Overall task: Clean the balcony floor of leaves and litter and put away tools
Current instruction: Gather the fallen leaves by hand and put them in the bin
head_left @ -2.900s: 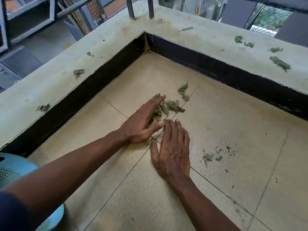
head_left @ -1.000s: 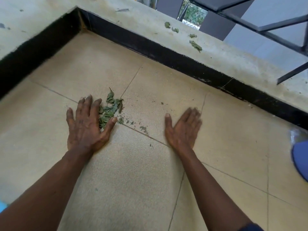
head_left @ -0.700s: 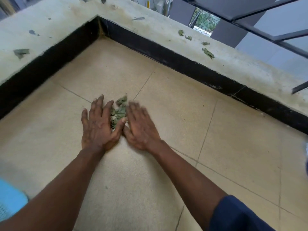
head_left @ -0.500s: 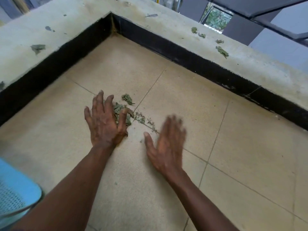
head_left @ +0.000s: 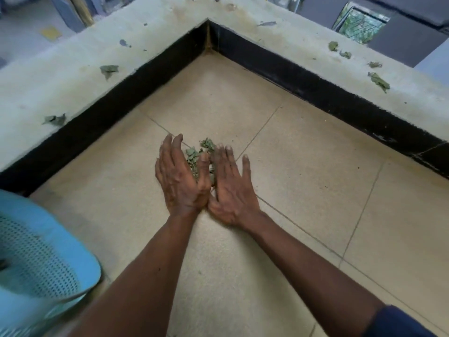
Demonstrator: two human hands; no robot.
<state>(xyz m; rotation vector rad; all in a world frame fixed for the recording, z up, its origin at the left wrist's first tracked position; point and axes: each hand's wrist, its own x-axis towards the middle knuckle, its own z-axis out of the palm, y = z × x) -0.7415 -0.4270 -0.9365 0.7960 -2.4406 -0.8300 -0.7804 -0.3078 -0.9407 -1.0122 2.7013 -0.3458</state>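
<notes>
Left of and below pile: blue perforated basket, blurred, cut by the frame edge.
Left of and above pile: ledge, carrying two stray leaves.
Against pile's left side: left hand, released, fingers straight and together, tipped up on its outer edge, thumb touching the leaves; grasps nothing.
Centre: pile itself, a small heap of green leaves on the tan tiled floor, hemmed in between both hands.
Against pile's right side: right hand, released, fingers straight and slightly spread, palm down at the floor, fingertips blurred; grasps nothing.
Just below pile: heels of both hands meeting in a V.
Right of and above pile: black skirting under the ledge, with ledge leaves on top.
Right of and far below pile: dark blue sleeve.
</notes>
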